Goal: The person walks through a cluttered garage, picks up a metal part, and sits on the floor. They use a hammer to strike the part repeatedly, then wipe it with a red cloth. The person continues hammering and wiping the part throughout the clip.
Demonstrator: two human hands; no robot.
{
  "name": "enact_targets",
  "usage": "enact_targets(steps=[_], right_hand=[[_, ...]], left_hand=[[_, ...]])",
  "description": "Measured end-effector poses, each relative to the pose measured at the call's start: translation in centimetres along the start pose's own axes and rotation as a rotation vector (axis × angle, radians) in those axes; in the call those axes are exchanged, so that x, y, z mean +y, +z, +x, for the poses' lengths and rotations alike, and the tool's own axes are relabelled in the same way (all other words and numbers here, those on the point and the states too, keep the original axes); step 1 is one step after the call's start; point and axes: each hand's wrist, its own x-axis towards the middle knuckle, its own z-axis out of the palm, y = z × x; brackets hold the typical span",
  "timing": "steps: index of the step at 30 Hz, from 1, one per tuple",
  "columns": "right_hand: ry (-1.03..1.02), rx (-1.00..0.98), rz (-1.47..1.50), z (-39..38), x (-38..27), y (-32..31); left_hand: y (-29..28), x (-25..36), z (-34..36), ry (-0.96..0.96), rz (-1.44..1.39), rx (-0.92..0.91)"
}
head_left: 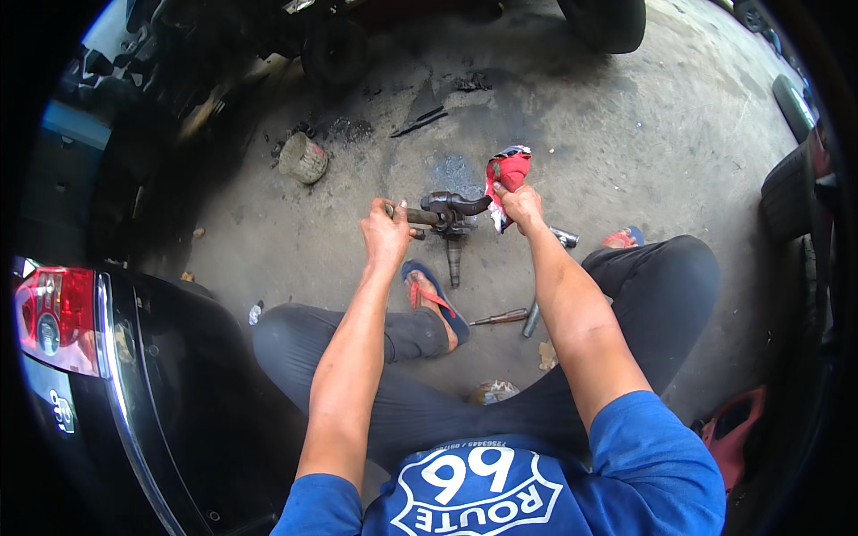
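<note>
On the concrete floor in front of me stands a dark, greasy metal part (454, 205) that looks like a steering knuckle. Its tapered spindle (454, 264) points toward me, and a curved arm reaches out to the right. My left hand (386, 230) is closed around a short round bar (418, 216) that meets the part's left side; whether it is fixed to the part I cannot tell. A crumpled red rag (509, 170) with white and dark patches is bunched in my right hand (522, 205), beside the end of the curved arm.
Beyond lie black pliers (418, 121) and a dirty tub (303, 159). Nearer are a screwdriver (500, 317), a metal tube (531, 319), a shiny socket-like cylinder (563, 237) and a plastic bag (493, 392). A black car (197, 393) stands close on my left; tyres (788, 192) are at right.
</note>
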Motion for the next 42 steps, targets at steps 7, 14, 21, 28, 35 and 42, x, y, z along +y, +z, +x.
enact_targets(steps=[7,14,21,28,35,42], right_hand=[[0.129,-0.005,0.102,5.6,-0.2,0.5],[0.197,0.030,0.238,7.6,1.4,1.1],[0.132,0.098,0.104,7.6,0.3,1.5],[0.283,-0.015,0.397,8.5,2.3,1.1],[0.235,0.007,0.359,8.7,2.4,1.2],[0.270,0.007,0.289,10.0,2.3,1.4]], left_hand=[[0.5,1.3,4.0,0.117,0.107,-0.095],[1.4,5.2,8.1,0.285,0.468,-0.219],[2.2,8.8,9.4,0.254,0.619,-0.325],[3.5,8.7,9.9,0.297,0.572,-0.349],[4.3,9.4,12.3,0.356,0.585,-0.333],[4.1,9.7,12.2,0.287,0.610,-0.362]])
